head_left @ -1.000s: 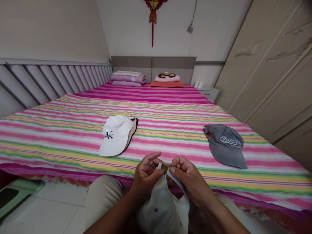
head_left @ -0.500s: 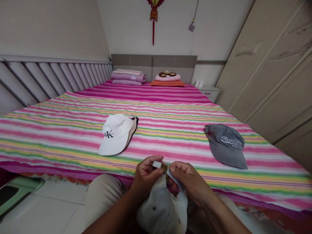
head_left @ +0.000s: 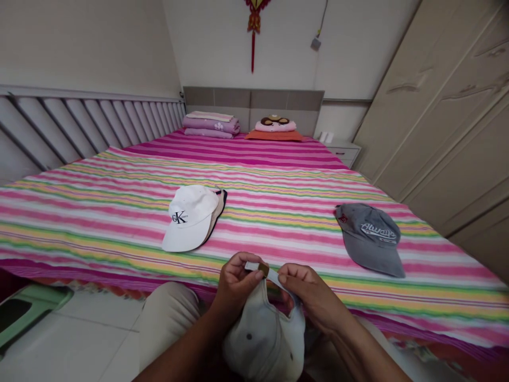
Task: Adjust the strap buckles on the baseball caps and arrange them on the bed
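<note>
A pale grey-green baseball cap [head_left: 258,337] hangs between my knees, its back opening turned up toward the bed. My left hand [head_left: 236,284] pinches the strap end beside the brass-coloured buckle [head_left: 263,270]. On the other side of the opening, my right hand [head_left: 308,289] grips the cap's strap [head_left: 277,278] between thumb and fingers. The cap's brim is out of sight below. On the bed to the left rests a white cap [head_left: 193,217] with dark letters, over a beige, dark-edged one [head_left: 217,212]. A grey cap [head_left: 371,236] with white lettering lies at the right.
The bed's striped sheet [head_left: 274,212] spreads in front of me. Folded purple bedding [head_left: 210,126] and a pink pillow [head_left: 275,126] lie by the headboard [head_left: 286,101]. A green stool [head_left: 34,313] stands at lower left, and a wardrobe [head_left: 437,116] rises on the right.
The buckle has shifted slightly left, closer to my left fingertips, and less of the strap end shows past it. More strap shows between the buckle and my right hand.
</note>
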Demonstrator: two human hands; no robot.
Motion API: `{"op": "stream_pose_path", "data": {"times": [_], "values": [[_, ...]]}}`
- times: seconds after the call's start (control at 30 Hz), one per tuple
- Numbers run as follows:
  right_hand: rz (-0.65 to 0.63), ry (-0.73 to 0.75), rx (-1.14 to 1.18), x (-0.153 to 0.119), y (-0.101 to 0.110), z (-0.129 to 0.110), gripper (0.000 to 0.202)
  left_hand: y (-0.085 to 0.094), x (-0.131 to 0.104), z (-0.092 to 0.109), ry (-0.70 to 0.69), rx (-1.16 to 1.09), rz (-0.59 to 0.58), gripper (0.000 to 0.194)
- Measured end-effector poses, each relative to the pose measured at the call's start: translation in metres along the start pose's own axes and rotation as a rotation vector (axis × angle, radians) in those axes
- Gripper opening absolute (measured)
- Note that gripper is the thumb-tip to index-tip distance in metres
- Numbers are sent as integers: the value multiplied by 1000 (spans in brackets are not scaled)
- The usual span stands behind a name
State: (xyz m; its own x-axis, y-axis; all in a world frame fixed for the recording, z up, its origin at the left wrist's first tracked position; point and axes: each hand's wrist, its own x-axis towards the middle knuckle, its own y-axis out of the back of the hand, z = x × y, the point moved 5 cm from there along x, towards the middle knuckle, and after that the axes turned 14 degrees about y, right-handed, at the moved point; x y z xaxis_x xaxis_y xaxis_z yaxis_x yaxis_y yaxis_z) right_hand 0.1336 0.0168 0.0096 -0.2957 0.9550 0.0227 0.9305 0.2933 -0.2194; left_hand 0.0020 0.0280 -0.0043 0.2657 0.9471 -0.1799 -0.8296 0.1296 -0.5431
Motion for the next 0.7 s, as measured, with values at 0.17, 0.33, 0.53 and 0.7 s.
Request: {"op": "stream_pose_path", "data": {"times": [0.17, 0.33, 0.53, 0.7], "values": [[-15, 15, 23, 2, -4, 2, 26, -1, 0, 0, -2, 31, 19, 26], [-19, 16, 26, 3, -7, 0, 27, -3, 0, -1, 21, 29, 15, 28], [-14, 25, -15, 6, -4, -5, 24, -7, 3, 5, 80, -32, -172, 26], [-38, 13, -17, 8, -1, -4, 24, -2, 13, 16, 238, 160, -205, 29]]}}
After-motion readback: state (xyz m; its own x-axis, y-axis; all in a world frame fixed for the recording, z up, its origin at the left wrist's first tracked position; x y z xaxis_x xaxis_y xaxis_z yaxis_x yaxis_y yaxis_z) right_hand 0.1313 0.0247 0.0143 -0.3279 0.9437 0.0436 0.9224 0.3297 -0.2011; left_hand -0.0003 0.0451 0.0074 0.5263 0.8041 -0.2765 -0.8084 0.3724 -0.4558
